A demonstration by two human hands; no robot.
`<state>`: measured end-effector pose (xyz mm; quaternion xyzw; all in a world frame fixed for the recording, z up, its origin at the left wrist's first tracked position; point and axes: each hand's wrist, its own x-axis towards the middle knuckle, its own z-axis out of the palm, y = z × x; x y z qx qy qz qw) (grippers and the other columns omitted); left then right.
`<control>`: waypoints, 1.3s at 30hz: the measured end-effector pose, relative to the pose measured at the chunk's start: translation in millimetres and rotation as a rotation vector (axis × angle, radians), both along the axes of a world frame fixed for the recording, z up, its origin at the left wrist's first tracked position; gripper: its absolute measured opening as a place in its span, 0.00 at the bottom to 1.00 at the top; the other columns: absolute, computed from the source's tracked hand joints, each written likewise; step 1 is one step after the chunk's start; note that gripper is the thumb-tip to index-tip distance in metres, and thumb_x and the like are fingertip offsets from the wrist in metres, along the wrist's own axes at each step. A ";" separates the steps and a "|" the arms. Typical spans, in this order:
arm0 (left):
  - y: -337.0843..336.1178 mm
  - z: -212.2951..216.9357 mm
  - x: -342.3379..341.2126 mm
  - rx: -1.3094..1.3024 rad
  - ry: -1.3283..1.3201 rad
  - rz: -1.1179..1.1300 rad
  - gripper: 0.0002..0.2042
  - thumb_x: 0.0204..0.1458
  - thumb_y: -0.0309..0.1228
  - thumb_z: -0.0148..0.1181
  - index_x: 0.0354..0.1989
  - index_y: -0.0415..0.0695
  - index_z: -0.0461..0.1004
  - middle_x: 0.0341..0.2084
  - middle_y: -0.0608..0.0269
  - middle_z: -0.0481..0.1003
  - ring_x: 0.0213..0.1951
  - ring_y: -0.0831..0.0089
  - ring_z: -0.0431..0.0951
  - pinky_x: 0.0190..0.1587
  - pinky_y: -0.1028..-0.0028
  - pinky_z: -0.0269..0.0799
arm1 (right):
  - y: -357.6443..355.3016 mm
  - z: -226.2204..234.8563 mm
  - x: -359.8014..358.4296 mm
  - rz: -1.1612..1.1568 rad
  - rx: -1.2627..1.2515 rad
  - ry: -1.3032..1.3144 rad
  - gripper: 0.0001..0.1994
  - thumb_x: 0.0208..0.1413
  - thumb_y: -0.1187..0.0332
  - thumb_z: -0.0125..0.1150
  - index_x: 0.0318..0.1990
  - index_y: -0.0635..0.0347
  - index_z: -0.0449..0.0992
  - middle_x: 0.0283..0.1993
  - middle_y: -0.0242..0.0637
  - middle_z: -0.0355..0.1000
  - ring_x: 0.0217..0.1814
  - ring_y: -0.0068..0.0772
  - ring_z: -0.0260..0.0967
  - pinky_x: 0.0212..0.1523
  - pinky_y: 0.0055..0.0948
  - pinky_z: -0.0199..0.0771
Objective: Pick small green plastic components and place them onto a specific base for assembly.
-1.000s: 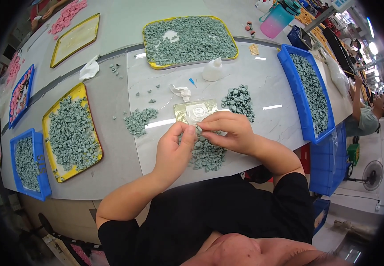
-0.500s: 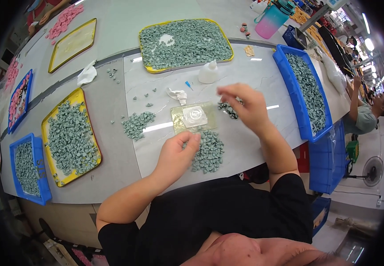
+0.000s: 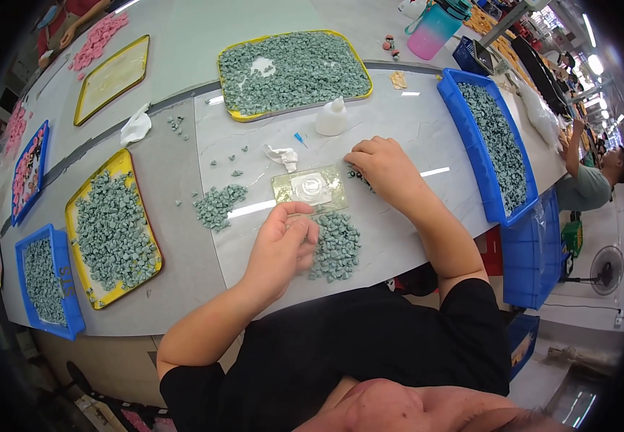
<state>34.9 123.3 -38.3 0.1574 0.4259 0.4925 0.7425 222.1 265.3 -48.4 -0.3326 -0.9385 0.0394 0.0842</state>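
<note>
- head view: the left hand (image 3: 282,245) is resting on the pale marble-look surface (image 3: 413,137), its fingers curling together — whether a piece is pinched in them, i cannot tell.
- that hand is lying just beside a heap of small grey-green pieces (image 3: 336,245), its fingertips touching the heap's left edge.
- the right hand (image 3: 382,164) is reaching to the right end of a small clear tray (image 3: 310,187), fingers bending down together over a few dark pieces there; what they are clamping is hidden.
- the clear tray is sitting between the two hands, just above the heap.
- a second, smaller pile of green pieces (image 3: 218,204) is lying left of the tray, well apart from both hands.
- a crumpled white tissue (image 3: 283,155) and a white squeeze bottle (image 3: 332,117) are standing farther back.
- a big yellow tray (image 3: 366,68) full of green pieces is sitting at the far side; another yellow tray (image 3: 121,167) is lying to the left.
- a long blue bin (image 3: 470,155) of the same pieces is running along the right — beyond it another person (image 3: 591,183) is working.
</note>
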 end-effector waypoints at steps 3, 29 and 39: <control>0.6 -5.9 -4.1 -0.001 -0.025 0.032 0.08 0.57 0.26 0.42 0.41 0.38 0.66 0.24 0.67 0.64 0.18 0.85 0.53 0.16 0.85 0.47 | -2.4 2.9 -3.9 -0.030 0.015 -0.066 0.10 0.40 0.75 0.57 0.34 0.56 0.74 0.37 0.31 0.71 0.42 0.32 0.65 0.43 0.29 0.61; -1.2 -13.7 -11.2 0.072 -0.122 -0.043 0.09 0.59 0.32 0.44 0.36 0.39 0.67 0.26 0.66 0.66 0.19 0.85 0.55 0.18 0.86 0.51 | -53.7 21.9 -34.9 0.465 -0.077 0.517 0.12 0.39 0.78 0.65 0.35 0.65 0.73 0.30 0.38 0.71 0.30 0.35 0.69 0.28 0.28 0.69; 0.3 -5.3 -10.2 0.087 -0.098 -0.024 0.10 0.56 0.26 0.44 0.42 0.35 0.68 0.27 0.67 0.65 0.21 0.86 0.56 0.19 0.85 0.52 | -38.0 27.4 -19.0 0.474 0.058 0.492 0.16 0.37 0.77 0.63 0.38 0.66 0.72 0.31 0.37 0.70 0.30 0.35 0.69 0.29 0.30 0.70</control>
